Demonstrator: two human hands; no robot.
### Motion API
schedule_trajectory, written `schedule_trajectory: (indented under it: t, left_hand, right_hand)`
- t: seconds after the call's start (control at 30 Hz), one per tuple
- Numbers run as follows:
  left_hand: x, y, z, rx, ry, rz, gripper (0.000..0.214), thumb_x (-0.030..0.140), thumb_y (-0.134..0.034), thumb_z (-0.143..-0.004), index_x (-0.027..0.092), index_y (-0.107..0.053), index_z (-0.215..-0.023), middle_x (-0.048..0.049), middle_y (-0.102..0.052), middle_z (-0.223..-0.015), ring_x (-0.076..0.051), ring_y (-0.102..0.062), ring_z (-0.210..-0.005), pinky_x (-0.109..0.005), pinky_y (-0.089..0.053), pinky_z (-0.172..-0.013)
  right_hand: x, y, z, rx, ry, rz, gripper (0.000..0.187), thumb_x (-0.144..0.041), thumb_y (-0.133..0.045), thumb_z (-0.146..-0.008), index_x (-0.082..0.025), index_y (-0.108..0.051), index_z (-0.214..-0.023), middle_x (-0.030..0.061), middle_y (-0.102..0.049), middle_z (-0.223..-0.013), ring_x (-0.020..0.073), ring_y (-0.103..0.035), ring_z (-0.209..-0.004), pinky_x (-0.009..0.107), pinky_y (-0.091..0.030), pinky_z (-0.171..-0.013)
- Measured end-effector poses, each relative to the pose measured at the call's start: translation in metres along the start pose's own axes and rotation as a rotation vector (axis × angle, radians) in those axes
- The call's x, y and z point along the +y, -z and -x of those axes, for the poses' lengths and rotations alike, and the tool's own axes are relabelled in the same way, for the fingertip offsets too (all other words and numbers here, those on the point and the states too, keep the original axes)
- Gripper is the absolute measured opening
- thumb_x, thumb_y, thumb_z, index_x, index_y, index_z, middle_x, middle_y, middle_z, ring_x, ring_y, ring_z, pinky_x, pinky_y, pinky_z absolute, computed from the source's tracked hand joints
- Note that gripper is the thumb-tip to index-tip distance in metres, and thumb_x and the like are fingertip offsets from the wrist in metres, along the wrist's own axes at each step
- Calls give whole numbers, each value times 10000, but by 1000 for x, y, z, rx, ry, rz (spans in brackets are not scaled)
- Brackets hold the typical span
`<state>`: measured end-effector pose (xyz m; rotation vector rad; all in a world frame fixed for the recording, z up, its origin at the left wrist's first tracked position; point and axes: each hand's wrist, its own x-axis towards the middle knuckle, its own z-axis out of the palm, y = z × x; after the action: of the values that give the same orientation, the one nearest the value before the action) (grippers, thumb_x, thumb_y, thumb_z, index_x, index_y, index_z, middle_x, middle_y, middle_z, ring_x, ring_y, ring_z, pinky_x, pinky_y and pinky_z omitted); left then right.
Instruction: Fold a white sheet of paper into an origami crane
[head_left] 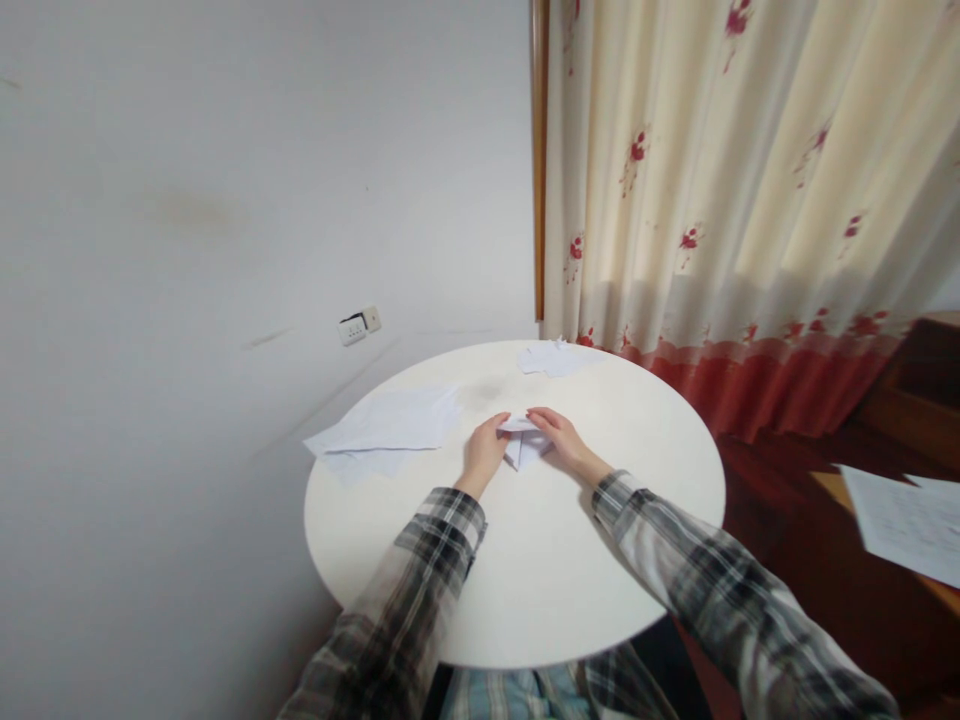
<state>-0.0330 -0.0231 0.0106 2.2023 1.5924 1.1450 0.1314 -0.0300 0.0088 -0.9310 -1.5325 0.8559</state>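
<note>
Count: one round white table (525, 590); one small folded white paper piece (531, 449); two bare hands; two groups of loose white paper, namely a wide flat stack (397, 415) overhanging the table's left edge and a smaller irregular heap (549, 358) near the far edge; the sheets in each group cannot be counted. Position: the folded white paper piece is near the middle of the tabletop, between the fingers of both hands; its pointed folds extend below them, toward the body; contact with the tabletop cannot be determined. Fingers: the left hand (486, 450) is curled nearly closed on the piece's left side; the right hand (561, 440) is likewise closed on its right side. Pose: both forearms, in grey-and-white plaid sleeves (442, 535), reach forward and converge; palms face inward.
</note>
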Motion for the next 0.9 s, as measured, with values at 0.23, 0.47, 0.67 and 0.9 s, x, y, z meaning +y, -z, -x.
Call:
schedule_trajectory:
  t: [0.23, 0.47, 0.67, 0.9]
  left_hand:
    - [10, 7, 3, 26, 61, -27, 270, 181, -474, -805, 214, -564, -1058, -33, -646, -1022, -168, -587, -943, -281, -431, -844]
    - [10, 6, 1, 259, -45, -88, 206, 128, -506, -760, 172, -532, -960, -67, -583, -945, -199, -534, -926, -319, -408, -825]
    - [28, 9, 5, 279, -268, -190, 103, 181, -425, -828, 162, -526, -820, -70, -541, -821, -193, -510, -854, -324, -399, -799]
    - [23, -4, 7, -111, -415, -81, 209, 213, -449, -833, 175, -577, -993, -66, -618, -986, -179, -551, -943, -312, -415, -863]
  right_hand:
    - [-8, -1, 7, -115, 181, 425, 424, -306, -620, -700, -182, -577, -1103, 72, -632, -1056, 207, -574, -937, 326, -401, -860]
    - [6, 0, -1, -16, 58, 487, 255, -164, -444, -760, -215, -677, -851, 15, -679, -742, 164, -577, -665, 253, -414, -667]
    - [8, -1, -1, 1, 66, 498, 248, -170, -443, -746, -212, -686, -769, 21, -687, -731, 168, -574, -651, 251, -408, -660]
    - [3, 1, -1, -45, 106, 576, 329, -114, -399, -749, -203, -673, -909, 47, -687, -932, 189, -610, -831, 275, -417, -777]
